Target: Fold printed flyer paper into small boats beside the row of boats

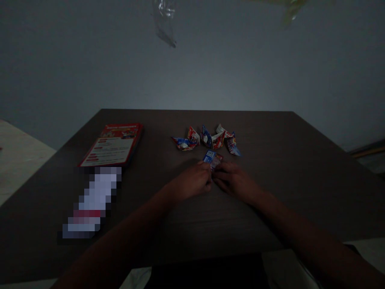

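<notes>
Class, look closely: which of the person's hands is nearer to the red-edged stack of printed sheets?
The left. The left hand is to the right of the stack and closer to the person's body; the right hand is farther right, beyond the left one.

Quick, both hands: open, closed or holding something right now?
Left hand: curled closed, seemingly holding the printed paper.
Right hand: fingers bent at the paper; grip unclear.
</notes>
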{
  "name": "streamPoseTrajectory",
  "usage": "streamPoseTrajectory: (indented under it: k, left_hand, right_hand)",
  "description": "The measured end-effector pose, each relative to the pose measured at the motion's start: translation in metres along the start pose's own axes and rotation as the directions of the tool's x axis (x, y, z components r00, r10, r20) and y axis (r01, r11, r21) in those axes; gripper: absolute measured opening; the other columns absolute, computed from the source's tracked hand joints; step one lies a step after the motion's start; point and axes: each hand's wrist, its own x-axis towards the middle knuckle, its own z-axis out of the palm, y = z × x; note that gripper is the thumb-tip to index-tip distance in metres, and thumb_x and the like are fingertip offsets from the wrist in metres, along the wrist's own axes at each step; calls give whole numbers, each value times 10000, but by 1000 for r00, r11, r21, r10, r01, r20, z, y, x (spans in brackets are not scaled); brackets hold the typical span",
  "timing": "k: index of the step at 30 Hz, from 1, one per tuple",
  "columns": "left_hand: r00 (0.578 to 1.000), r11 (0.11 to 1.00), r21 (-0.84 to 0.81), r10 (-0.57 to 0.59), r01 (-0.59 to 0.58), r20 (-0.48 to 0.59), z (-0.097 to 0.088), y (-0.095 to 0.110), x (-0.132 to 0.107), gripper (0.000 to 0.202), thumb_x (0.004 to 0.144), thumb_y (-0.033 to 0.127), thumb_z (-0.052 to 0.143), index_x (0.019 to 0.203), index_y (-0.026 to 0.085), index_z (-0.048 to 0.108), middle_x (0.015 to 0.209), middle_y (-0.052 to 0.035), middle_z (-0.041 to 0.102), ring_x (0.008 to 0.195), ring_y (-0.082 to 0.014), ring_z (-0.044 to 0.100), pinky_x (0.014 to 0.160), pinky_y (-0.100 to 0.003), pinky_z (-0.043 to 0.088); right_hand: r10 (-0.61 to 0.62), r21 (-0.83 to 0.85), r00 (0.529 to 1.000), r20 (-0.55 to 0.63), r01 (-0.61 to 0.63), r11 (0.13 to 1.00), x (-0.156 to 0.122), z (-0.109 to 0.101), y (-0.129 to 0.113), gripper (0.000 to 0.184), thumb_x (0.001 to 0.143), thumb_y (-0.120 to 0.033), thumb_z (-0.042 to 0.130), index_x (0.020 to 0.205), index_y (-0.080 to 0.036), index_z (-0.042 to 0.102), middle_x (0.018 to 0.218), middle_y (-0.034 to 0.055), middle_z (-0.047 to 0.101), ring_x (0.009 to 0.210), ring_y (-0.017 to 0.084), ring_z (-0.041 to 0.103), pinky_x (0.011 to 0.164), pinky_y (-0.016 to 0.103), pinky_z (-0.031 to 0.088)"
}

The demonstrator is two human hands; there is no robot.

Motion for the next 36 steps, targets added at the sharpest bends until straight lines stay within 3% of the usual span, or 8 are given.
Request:
streamPoseTrajectory:
  k: [8, 13, 18, 24, 28, 32, 36]
  left_hand:
    - [999, 992, 124, 2, -6, 36, -3, 10, 1, 185, 789, 177, 573, 936, 73, 616, 998, -120, 578, 977, -226, 519, 889, -317, 418]
    - [999, 994, 110, -13, 9, 37, 0, 5, 1, 210, 806, 183, 546, 979, 78, 605, 1028, -121, 569, 1002, -231, 515, 889, -317, 425]
    - [1000, 998, 65, -12, 13, -5, 4, -3, 0, 206, 824, 194, 519, 996, 108, 594, 1010, -102, 561, 975, -215, 522, 879, -313, 433]
    - [1000, 994, -108, -16, 17, 10, -6, -7, -2, 83, 807, 184, 543, 820, 141, 613, 938, -61, 564, 893, -173, 544, 798, -278, 443]
    - [999, 973, -232, -22, 14, -34, -15, -14, -10, 135, 831, 213, 540, 905, 152, 635, 960, -54, 583, 897, -155, 561, 827, -271, 437]
    - [1000, 986, -167, -26, 23, -11, -16, -17, -15, 221, 747, 275, 654, 934, 158, 646, 1018, -65, 590, 954, -190, 559, 877, -298, 431]
    - [1000, 999, -36, 9, -9, -12, -11, -11, -13, 169, 814, 237, 557, 918, 143, 651, 991, -82, 605, 958, -198, 559, 888, -308, 429]
  right_hand:
    - [-26, 64, 999, -18, 27, 998, 2, -2, -1, 167, 878, -218, 535, 947, -203, 687, 1006, 85, 629, 958, 217, 567, 849, 391, 455]
    - [-13, 74, 1000, -17, 14, 997, 2, -2, -2, 183, 891, -228, 516, 943, -199, 689, 1016, 87, 630, 970, 218, 567, 862, 395, 456]
    - [-16, 82, 999, -28, 18, 996, 2, -1, -2, 189, 884, -221, 526, 977, -192, 689, 1018, 89, 633, 978, 219, 564, 872, 394, 452]
    - [-19, 51, 999, -31, 21, 998, 3, 0, -2, 191, 890, -266, 534, 977, -206, 693, 991, 81, 639, 952, 219, 566, 847, 392, 454]
    - [-9, 60, 998, -58, 13, 998, 3, 3, -2, 186, 891, -263, 536, 972, -207, 694, 992, 76, 646, 940, 210, 572, 832, 377, 455]
    - [-6, 92, 996, -86, 14, 996, 3, 4, -1, 161, 880, -248, 551, 940, -212, 696, 989, 72, 651, 945, 207, 578, 833, 376, 458]
    - [-10, 86, 995, -95, 18, 996, 3, 3, -2, 163, 877, -250, 551, 948, -214, 693, 1003, 74, 649, 956, 212, 576, 843, 386, 457]
